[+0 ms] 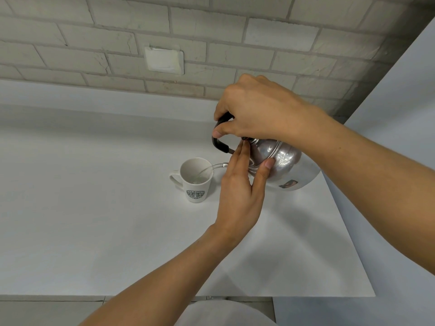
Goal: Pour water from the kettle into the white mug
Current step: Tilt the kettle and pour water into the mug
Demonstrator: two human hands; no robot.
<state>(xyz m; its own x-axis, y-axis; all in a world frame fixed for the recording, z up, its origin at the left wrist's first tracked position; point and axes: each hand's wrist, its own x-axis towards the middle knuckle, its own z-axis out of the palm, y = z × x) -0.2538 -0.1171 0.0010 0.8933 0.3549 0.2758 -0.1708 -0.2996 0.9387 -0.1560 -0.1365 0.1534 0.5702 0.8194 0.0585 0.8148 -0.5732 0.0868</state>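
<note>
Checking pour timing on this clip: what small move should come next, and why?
Probably hold the tilt a little longer: the kettle, gripped by the right hand and steadied by the left hand, streams into the white mug, which looks barely filled.

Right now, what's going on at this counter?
A person is pouring water from a metal kettle into a white mug on the white counter. The right hand has its grip on the black handle and tilts the kettle, while the left hand steadies the lid end. A thin stream runs from the spout into the mug, which holds only a little water so far.
</note>
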